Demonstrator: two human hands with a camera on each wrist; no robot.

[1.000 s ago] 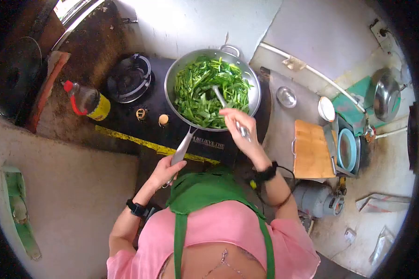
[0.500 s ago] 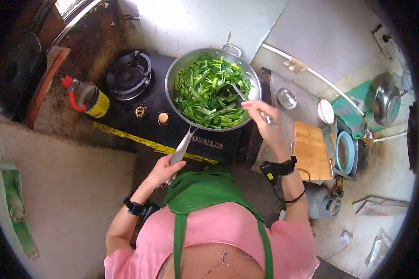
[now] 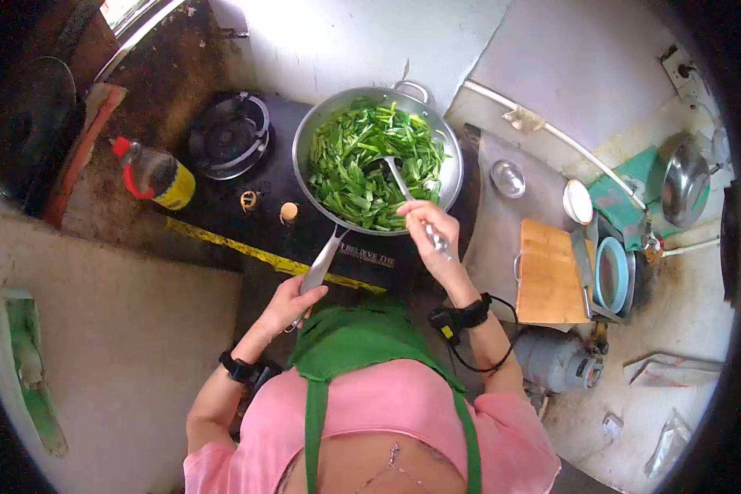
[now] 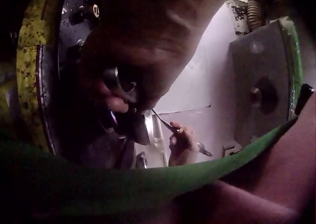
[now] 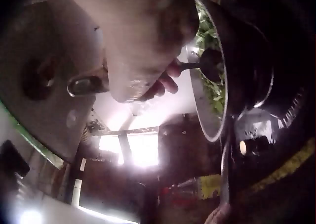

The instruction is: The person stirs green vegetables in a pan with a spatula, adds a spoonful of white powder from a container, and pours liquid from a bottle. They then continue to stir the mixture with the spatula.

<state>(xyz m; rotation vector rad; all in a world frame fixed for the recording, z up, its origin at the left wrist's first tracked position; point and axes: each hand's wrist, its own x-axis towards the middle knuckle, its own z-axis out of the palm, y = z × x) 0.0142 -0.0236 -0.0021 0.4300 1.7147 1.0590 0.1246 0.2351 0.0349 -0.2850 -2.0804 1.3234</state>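
Note:
A wide metal pan (image 3: 305,177) full of chopped leafy greens (image 3: 354,177) sits on the black stove top. The left hand (image 3: 286,305) grips the pan's long handle (image 3: 319,267) near its end; in the left wrist view that hand (image 4: 143,46) is dark and close. The right hand (image 3: 435,239) holds a metal ladle (image 3: 398,175) by its handle, over the pan's lower right rim. The ladle's head is down among the greens. In the right wrist view, the right hand (image 5: 148,61) has its fingers curled round the handle, with the ladle's dark bowl (image 5: 211,65) inside the pan.
Left of the pan are an empty burner (image 3: 229,136) and an oil bottle (image 3: 158,175) with a red cap. On the right stand a wooden cutting board (image 3: 547,276), a cleaver (image 3: 583,262), a white bowl (image 3: 578,202), a small metal dish (image 3: 508,179) and a blue basin (image 3: 612,274).
The right hand and ladle swung rightward, then came back left and toward the body, with the ladle still among the greens. The left hand stays on the pan handle.

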